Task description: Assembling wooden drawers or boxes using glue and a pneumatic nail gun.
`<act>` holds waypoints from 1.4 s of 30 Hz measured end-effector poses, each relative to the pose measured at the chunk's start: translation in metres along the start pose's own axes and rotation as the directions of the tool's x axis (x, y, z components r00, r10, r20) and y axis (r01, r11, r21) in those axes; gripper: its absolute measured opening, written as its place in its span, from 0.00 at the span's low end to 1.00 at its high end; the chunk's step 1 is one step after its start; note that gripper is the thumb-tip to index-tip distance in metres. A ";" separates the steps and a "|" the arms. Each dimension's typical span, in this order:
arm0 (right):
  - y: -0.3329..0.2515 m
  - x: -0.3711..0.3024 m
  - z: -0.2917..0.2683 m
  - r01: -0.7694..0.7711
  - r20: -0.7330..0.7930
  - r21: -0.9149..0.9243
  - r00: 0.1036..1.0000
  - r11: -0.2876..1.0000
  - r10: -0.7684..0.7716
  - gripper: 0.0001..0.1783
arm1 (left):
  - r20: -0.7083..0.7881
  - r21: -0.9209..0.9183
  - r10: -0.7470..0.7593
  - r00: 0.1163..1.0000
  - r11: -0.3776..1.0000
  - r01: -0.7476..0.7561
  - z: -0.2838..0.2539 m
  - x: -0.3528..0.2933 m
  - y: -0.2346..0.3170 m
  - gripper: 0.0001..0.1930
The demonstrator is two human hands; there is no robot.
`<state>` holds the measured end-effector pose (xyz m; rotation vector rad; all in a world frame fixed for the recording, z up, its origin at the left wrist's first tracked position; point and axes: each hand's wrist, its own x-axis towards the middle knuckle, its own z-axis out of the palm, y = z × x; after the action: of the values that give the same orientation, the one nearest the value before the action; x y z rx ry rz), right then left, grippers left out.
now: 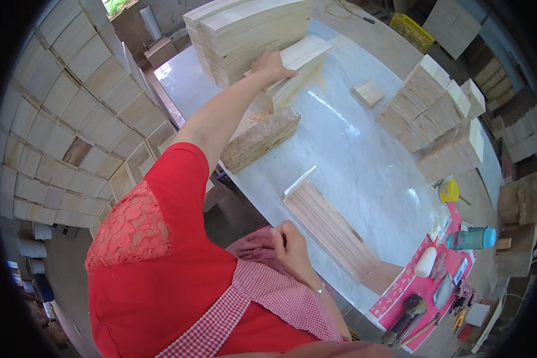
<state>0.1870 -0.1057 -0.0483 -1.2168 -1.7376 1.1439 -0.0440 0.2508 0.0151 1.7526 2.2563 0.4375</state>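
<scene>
My left hand reaches across to the far side of the table, its fingers and thumb gripping a pale wooden board on a low stack. Directly behind rises a taller stack of boards. My right hand is held curled in front of the checked apron, with nothing visible in it. Close to it on the table lies a long, low wooden frame piece with a short board at its near right end. An open box covered in brown tape stands at the table edge under my left forearm.
A small wooden block lies on the shiny white tabletop. Stacked wooden pieces line the right side, near a yellow pot. A pink cloth carries a white bottle, a turquoise bottle and brushes. Wooden boxes are piled left.
</scene>
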 end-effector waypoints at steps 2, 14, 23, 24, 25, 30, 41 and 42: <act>0.001 0.003 0.002 0.012 0.032 0.003 0.999 1.000 -0.012 0.13 | 0.012 -0.060 0.130 0.991 0.990 -0.130 -0.012 -0.001 -0.004 0.46; -0.008 -0.001 0.022 -0.019 0.249 -0.103 0.967 0.994 0.044 0.15 | 0.190 -0.828 0.732 0.654 -0.239 0.508 -0.094 -0.134 -0.052 0.38; -0.011 -0.023 0.031 0.137 0.089 -0.180 0.989 0.974 -0.122 0.14 | 0.263 -0.886 0.744 0.614 -0.066 0.460 -0.110 -0.218 -0.072 0.37; -0.010 -0.023 0.029 0.207 0.040 -0.130 0.978 0.970 -0.204 0.13 | 0.279 -0.864 0.778 0.563 -0.053 0.501 -0.110 -0.227 -0.067 0.38; -0.012 -0.025 0.028 0.276 -0.017 -0.083 0.960 0.957 -0.279 0.12 | 0.295 -0.839 0.809 0.507 -0.035 0.544 -0.112 -0.236 -0.062 0.38; -0.040 -0.038 0.005 0.099 -0.224 0.150 0.973 0.984 -0.064 0.09 | 0.413 -0.828 0.816 0.404 0.151 0.540 -0.109 -0.269 -0.041 0.38; -0.069 -0.066 -0.155 0.217 -0.755 -0.232 0.574 0.948 -0.316 0.10 | 0.686 -0.642 0.726 0.045 0.575 0.506 -0.080 -0.296 -0.004 0.42; -0.068 -0.072 -0.160 0.226 -0.714 -0.280 0.601 0.933 -0.359 0.12 | 0.727 -0.611 0.687 0.005 0.643 0.462 -0.080 -0.299 -0.003 0.43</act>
<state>0.3305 -0.1437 0.0666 -1.1949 -1.2906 0.1970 -0.0032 -0.0458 0.0917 1.0042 0.5045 -0.0061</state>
